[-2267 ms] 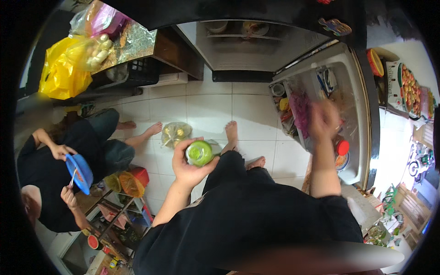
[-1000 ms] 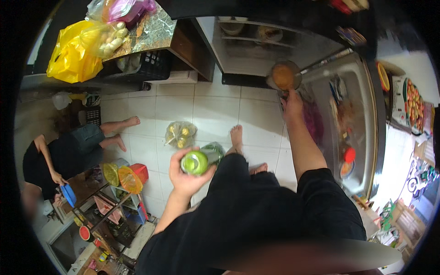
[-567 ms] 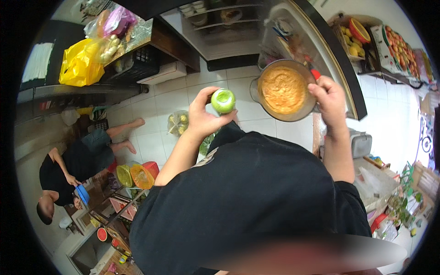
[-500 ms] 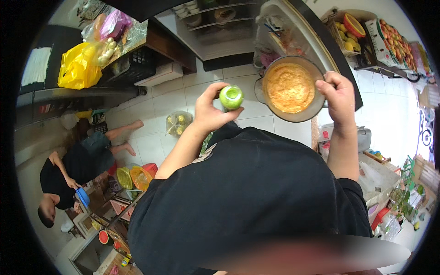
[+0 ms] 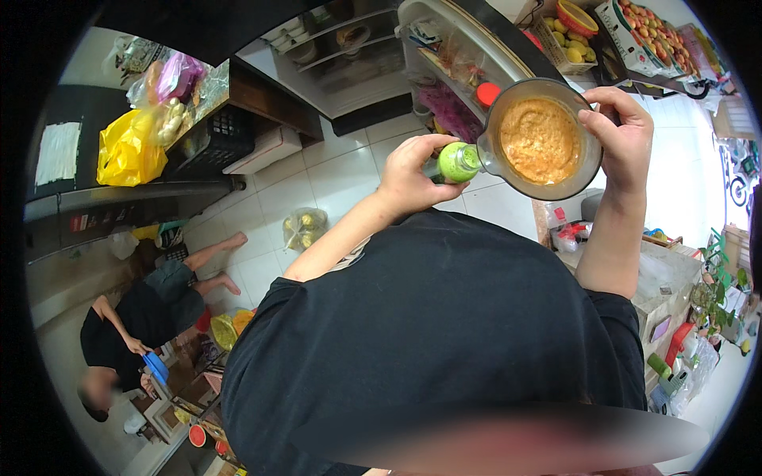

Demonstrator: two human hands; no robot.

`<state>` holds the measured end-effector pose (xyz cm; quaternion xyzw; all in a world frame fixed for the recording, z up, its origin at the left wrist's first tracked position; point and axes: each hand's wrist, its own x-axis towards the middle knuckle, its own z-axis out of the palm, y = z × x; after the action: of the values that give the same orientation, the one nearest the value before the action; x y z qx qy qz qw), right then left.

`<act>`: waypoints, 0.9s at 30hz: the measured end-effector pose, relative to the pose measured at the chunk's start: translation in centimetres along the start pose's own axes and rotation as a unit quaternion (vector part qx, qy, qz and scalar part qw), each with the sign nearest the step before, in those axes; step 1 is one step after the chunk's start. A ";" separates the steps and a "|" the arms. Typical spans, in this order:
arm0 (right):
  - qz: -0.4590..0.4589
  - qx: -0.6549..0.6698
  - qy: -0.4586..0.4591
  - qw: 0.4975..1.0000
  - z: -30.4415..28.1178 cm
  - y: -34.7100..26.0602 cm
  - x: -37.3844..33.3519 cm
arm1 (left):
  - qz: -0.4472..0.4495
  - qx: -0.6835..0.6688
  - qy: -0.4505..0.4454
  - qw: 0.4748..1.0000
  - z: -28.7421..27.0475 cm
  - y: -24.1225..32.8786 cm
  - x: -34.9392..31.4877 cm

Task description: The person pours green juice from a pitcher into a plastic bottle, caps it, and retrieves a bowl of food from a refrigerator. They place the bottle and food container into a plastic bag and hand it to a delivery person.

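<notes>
In my left hand (image 5: 409, 176) is a small bottle (image 5: 457, 163), bright green with a clear open mouth, its fingers wrapped around the sides. My right hand (image 5: 625, 143) grips the handle side of a see-through dark jug (image 5: 589, 155). Thick orange puree (image 5: 540, 141) fills much of the jug. The jug's spout meets or overlaps the bottle's mouth; I cannot tell whether they touch. Both are held up over the tiled floor, and the bottle tilts toward the jug. No puree can be seen passing between them.
An open fridge (image 5: 333, 59) stands ahead, a red-lidded container (image 5: 487, 94) in its door. A bag (image 5: 305, 228) lies on the floor. At left, a yellow bag (image 5: 131, 148) hangs by the counter and another person (image 5: 135, 317) holds something blue. Fruit boxes (image 5: 655, 36) are at far right.
The bottle has moved right and tilted toward the jug. The jug has shifted right and slightly up, bringing its spout to the bottle's mouth. The view has shifted somewhat.
</notes>
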<state>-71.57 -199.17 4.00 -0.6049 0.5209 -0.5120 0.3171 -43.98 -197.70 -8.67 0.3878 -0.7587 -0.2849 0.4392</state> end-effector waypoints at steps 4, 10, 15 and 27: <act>0.002 -0.033 -0.003 0.999 -0.4 -0.4 -0.3 | 0.013 -0.003 -0.008 1.000 0.1 0.3 -0.1; -0.016 -0.073 -0.010 0.997 0.4 -2.2 -0.3 | 0.006 -0.014 -0.018 1.000 0.3 0.0 -0.6; -0.009 -0.101 -0.016 0.995 0.5 -2.8 0.0 | 0.026 -0.013 -0.034 0.999 0.3 -0.7 -0.8; -0.020 -0.118 -0.012 0.993 0.5 -3.3 0.8 | 0.008 -0.029 -0.015 0.999 0.2 -0.6 -0.4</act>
<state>-70.09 -199.19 7.16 -0.6542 0.5618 -0.4461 0.2397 -43.78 -197.68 -9.42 0.3643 -0.7600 -0.3090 0.4407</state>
